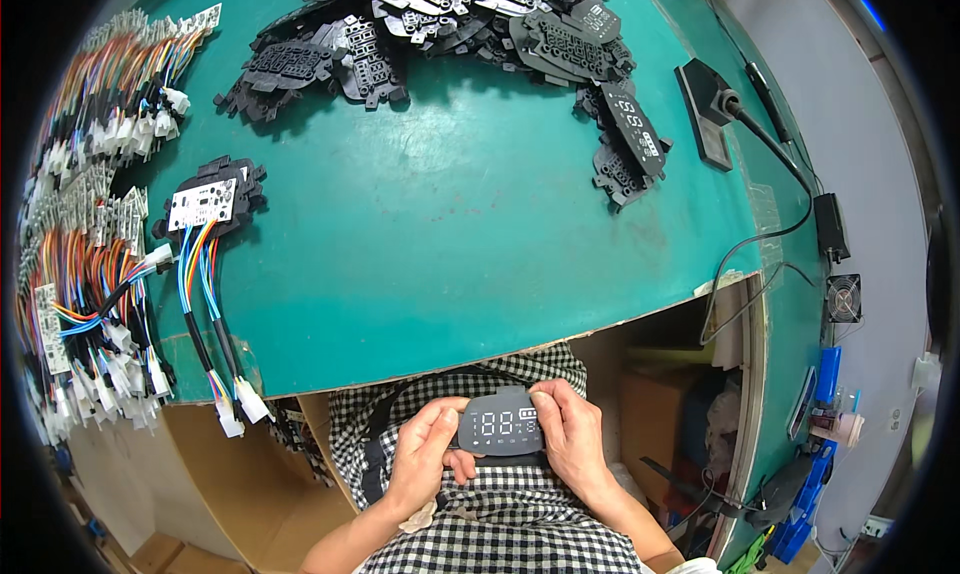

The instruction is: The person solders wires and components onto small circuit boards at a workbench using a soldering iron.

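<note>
At the far left edge of the green table [450,264], bundles of multicoloured wire harnesses [85,304] with white connectors lie heaped. Just right of them, one white circuit board [203,204] rests on a black backing plate, its coloured leads hanging over the table's front edge.

Below the table edge, over the lap, the left hand [425,454] clamps the left end of a dark display panel [500,424]: thumb on the face, fingers curled beneath. The panel is flat, rounded at the corners, with pale segment windows facing up. The right hand [568,434] clamps the right end, thumb and forefinger pinching the upper right corner. Both hands are closed on the panel; it is clear of the table and held near level.

For good handling at this step, the judgement is:
- Keep pressure on the edges and corners, not on the pale windows, to avoid smudging or flexing the face.
- Support the underside with both sets of fingers so the thin part does not bow.
- Work close to the body, where the hold is steadiest.

Farther right and up, a heap of black panels and frames [470,24] spreads across the back of the table, and a black stand with a cable [715,114] sits near the right rim
</note>
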A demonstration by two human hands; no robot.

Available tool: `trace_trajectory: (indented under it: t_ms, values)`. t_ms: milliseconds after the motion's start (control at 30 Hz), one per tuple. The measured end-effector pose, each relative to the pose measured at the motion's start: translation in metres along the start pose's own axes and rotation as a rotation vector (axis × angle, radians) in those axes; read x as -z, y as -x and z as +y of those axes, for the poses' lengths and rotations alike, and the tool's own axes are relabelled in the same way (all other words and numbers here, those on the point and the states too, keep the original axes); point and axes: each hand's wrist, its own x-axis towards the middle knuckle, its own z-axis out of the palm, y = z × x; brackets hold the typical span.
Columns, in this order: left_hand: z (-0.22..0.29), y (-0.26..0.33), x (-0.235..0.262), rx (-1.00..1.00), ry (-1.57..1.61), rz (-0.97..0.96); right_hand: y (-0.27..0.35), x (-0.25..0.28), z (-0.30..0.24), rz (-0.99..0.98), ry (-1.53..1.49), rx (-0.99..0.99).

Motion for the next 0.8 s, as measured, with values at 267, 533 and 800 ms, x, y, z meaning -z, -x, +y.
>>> trace_trajectory:
  t_ms: [267,533,800]
  values:
    - [0.0,-0.001,0.001,-0.005,0.025,-0.02,0.001,0.003,0.003,0.013,0.006,0.03]
    - [-0.001,-0.002,0.002,-0.002,0.018,-0.024,0.003,0.006,0.005,-0.024,-0.011,-0.009]
    - [-0.004,0.001,-0.001,-0.146,0.068,-0.038,0.005,0.02,0.011,-0.209,-0.244,-0.198]
